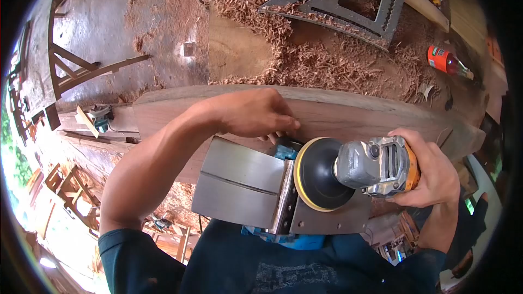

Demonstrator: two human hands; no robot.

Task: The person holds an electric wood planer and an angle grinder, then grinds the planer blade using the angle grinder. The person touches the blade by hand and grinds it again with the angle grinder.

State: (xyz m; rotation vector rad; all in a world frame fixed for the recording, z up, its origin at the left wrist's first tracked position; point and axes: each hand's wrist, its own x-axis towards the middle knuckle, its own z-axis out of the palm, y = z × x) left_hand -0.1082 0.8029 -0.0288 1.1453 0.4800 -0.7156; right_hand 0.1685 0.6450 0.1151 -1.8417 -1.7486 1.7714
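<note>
Head view: right hand (430, 177) fingers wrapped round sander (362, 164), likely for control; left hand (256, 111) fingers curled near planer (239, 171), grip unclear.

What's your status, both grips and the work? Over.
Right grip closed on sander. Left grip at board, fingers curled. Blue tool close by sander, possibly in the way. Shavings beyond board.

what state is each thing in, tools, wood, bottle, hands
Disc sander, gripped; on or off unclear
Right hand, closed around sander
Left hand, fingers bent, grip unclear
Planer, sole turned up
Plank, lying down
Metal triangle, lying among shavings
Bottle, on its side
</note>
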